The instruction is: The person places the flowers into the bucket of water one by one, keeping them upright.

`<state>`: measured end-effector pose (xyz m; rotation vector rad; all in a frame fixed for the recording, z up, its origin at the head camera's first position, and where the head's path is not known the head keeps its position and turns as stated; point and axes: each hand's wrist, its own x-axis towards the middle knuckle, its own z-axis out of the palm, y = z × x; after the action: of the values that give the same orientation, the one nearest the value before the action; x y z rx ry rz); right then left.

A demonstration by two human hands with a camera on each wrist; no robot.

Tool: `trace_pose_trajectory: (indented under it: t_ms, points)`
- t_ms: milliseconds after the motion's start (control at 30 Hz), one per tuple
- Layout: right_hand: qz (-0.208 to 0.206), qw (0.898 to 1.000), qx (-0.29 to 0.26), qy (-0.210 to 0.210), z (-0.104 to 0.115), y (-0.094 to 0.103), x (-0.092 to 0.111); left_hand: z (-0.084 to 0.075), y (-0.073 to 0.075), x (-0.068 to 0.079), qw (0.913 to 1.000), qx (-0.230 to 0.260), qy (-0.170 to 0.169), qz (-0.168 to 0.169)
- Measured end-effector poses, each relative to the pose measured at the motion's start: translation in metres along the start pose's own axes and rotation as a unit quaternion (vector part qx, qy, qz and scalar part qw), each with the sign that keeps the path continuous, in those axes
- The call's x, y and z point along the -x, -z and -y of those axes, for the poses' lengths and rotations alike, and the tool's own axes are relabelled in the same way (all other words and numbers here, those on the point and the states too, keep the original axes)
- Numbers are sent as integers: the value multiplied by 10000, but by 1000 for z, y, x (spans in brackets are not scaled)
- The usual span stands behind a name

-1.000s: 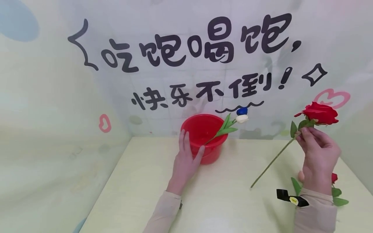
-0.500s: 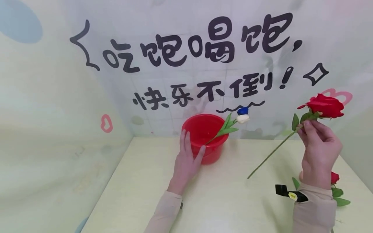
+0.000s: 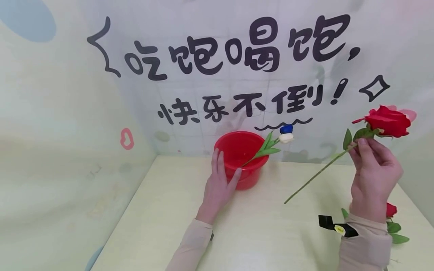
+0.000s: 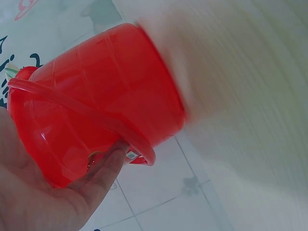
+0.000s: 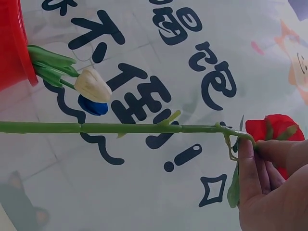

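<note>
In the head view we see the right grip pinching a red rose by its green stem, thumb and fingertips drawn together just below the bloom, so that the petals sit above the grip and the stem slants down and away to its left. We find the left grip spread wide, fingers nearly straight, against the near left side of a red bucket, with the thumb at the front rim. From that bucket, to the right of the left grip, lean a white tulip, a blue tulip and green leaves. Below the right grip, partly hidden by the wrist and sleeve, we make out another red flower over the pale bench, and beyond both grips hangs a backdrop with dark lettering. In the left wrist view we see the fingers of the left grip along the bucket wall, reaching under its red handle. In the right wrist view we see the rose pinched right beneath its head, a drooping leaf beside the grip, the stem running straight out from it, and the tulips well apart from the fingers
</note>
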<state>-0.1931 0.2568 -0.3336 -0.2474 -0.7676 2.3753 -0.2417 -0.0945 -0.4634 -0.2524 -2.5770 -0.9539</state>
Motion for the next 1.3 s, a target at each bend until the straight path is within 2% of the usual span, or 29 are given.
trace_pose_trajectory:
  t_ms: [233,533,1067,1300]
  points:
    - [31,9999,-37,111,-4,-13,1,0,1,0,10000,-50,42,15]
    - [166,9989,-357,239,-6,-26,3,0,2,-1,9999,17,-70,-90]
    - [350,9967,-667,317,-10,-43,11,1,2,0,10000,36,-49,-75]
    - [250,9955,-874,264,-15,-43,12,1,1,0,9999,14,-105,-71]
